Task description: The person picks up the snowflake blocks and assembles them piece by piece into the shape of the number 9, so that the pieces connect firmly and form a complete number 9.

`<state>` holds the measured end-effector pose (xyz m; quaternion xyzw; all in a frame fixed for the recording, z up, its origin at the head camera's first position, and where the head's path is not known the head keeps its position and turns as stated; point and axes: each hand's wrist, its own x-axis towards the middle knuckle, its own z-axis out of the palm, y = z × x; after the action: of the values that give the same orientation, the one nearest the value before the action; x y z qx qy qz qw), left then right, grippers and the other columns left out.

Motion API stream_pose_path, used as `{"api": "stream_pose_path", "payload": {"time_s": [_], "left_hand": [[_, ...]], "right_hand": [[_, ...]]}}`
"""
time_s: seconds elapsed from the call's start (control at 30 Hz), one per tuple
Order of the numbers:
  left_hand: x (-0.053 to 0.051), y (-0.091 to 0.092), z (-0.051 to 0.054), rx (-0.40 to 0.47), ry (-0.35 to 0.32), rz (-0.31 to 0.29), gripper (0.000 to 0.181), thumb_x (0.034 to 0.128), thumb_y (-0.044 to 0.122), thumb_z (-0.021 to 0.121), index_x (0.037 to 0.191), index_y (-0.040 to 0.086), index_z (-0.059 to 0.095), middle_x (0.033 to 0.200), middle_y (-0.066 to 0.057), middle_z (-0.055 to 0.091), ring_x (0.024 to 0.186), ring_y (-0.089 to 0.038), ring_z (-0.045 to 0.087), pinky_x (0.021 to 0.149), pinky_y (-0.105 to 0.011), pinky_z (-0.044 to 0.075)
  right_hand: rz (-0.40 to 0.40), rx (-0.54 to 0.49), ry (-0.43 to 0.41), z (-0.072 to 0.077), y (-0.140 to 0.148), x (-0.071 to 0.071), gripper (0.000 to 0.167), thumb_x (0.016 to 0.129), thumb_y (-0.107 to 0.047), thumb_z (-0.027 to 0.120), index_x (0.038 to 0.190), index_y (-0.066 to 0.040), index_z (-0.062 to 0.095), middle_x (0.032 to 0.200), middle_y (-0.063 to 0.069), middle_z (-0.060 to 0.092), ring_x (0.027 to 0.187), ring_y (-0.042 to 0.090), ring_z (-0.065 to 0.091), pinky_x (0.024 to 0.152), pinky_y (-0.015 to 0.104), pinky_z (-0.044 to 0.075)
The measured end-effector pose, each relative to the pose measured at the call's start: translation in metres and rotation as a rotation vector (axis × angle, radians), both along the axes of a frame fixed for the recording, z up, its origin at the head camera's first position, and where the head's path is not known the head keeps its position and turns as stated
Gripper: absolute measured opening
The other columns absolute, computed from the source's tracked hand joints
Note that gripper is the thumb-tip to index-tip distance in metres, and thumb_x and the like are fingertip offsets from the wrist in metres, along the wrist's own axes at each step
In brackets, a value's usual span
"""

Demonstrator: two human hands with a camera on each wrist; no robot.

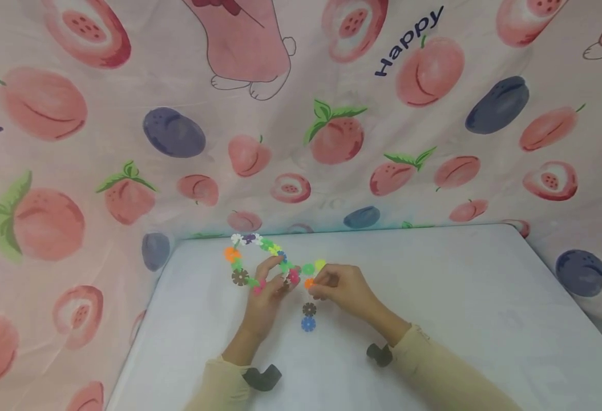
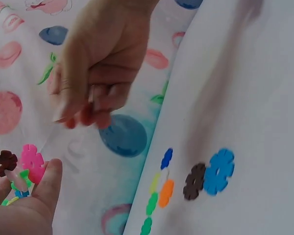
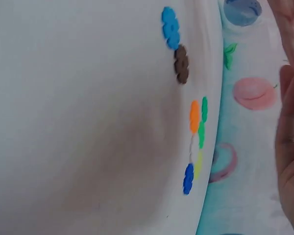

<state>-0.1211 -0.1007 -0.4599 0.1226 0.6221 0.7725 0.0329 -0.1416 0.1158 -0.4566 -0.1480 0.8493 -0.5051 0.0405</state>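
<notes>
A chain of linked notched discs (image 1: 240, 277) in many colours loops up from my left hand (image 1: 263, 305), whose fingers and thumb grip its lower end near a pink disc (image 1: 293, 276). The left wrist view shows that pink disc (image 2: 33, 163) beside a brown one (image 2: 3, 163) at the left fingers. My right hand (image 1: 344, 290) is just to the right, apart from the chain, its fingers bent; in the left wrist view it (image 2: 105, 63) hangs above the left hand. A thin pale sliver shows among its fingers, and I cannot tell whether it is a disc.
Loose discs lie on the white table (image 1: 449, 319): orange (image 1: 309, 283), green (image 1: 308, 269), yellow (image 1: 320, 264), brown (image 1: 308, 309) and blue (image 1: 308, 324). A dark blue one (image 2: 167, 158) shows in the left wrist view. Behind the table hangs a fruit-print cloth (image 1: 290, 154).
</notes>
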Motion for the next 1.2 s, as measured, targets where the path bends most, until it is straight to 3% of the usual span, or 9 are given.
{"api": "stream_pose_path", "payload": {"time_s": [0.23,0.4,0.53,0.63,0.73,0.97,1.2], "left_hand": [[-0.001,-0.014,-0.001,-0.03,-0.076,0.073,0.044,0.1011,0.014,0.047,0.141,-0.003,0.049,0.159,-0.013,0.024,0.115,-0.013,0.056,0.099,-0.027,0.055],[0.0,-0.017,-0.004,-0.027,-0.107,0.078,0.045,0.1003,0.013,0.046,0.138,-0.01,0.051,0.161,-0.015,0.02,0.124,-0.018,0.047,0.099,-0.025,0.054],[0.0,-0.018,-0.005,-0.015,-0.117,0.059,0.046,0.101,0.017,0.046,0.135,-0.014,0.049,0.162,-0.016,0.017,0.13,-0.021,0.044,0.101,-0.024,0.052],[0.0,-0.017,-0.004,0.003,-0.118,0.048,0.048,0.1015,0.018,0.046,0.135,-0.016,0.047,0.162,-0.016,0.016,0.13,-0.022,0.045,0.101,-0.024,0.052],[0.0,-0.017,-0.003,0.007,-0.123,0.042,0.049,0.102,0.019,0.045,0.136,-0.017,0.045,0.161,-0.016,0.016,0.128,-0.021,0.045,0.102,-0.024,0.052],[-0.002,-0.016,-0.002,-0.006,-0.131,0.041,0.049,0.1024,0.021,0.046,0.137,-0.014,0.048,0.159,-0.016,0.02,0.116,-0.018,0.05,0.1,-0.023,0.052],[-0.003,-0.015,-0.003,-0.036,-0.133,0.043,0.048,0.1038,0.02,0.044,0.139,-0.013,0.047,0.158,-0.016,0.021,0.118,-0.017,0.05,0.103,-0.024,0.051]], "right_hand": [[0.099,0.293,-0.075,-0.011,0.001,-0.009,0.012,0.085,-0.028,0.084,0.094,-0.025,0.076,0.087,-0.014,0.07,0.085,0.009,0.061,0.074,0.027,0.054],[0.192,0.353,-0.098,-0.022,-0.002,-0.014,0.017,0.086,-0.03,0.082,0.101,-0.022,0.078,0.091,-0.014,0.07,0.088,0.011,0.06,0.08,0.031,0.054],[0.25,0.392,-0.133,-0.028,-0.008,-0.015,0.017,0.088,-0.028,0.08,0.105,-0.027,0.076,0.097,-0.015,0.069,0.095,0.01,0.062,0.088,0.036,0.056],[0.282,0.449,-0.144,-0.032,-0.013,-0.015,0.016,0.089,-0.024,0.079,0.103,-0.03,0.075,0.1,-0.017,0.068,0.099,0.007,0.062,0.094,0.037,0.055],[0.297,0.502,-0.12,-0.036,-0.016,-0.017,0.014,0.087,-0.022,0.081,0.096,-0.03,0.074,0.094,-0.018,0.066,0.093,0.006,0.06,0.091,0.033,0.054],[0.256,0.509,-0.174,-0.039,-0.015,-0.019,0.021,0.083,-0.025,0.085,0.087,-0.028,0.065,0.084,-0.012,0.063,0.082,0.011,0.058,0.077,0.03,0.052],[0.211,0.42,-0.199,-0.044,-0.008,-0.02,0.016,0.083,-0.026,0.085,0.087,-0.031,0.07,0.084,-0.013,0.067,0.084,0.011,0.06,0.078,0.03,0.053]]}}
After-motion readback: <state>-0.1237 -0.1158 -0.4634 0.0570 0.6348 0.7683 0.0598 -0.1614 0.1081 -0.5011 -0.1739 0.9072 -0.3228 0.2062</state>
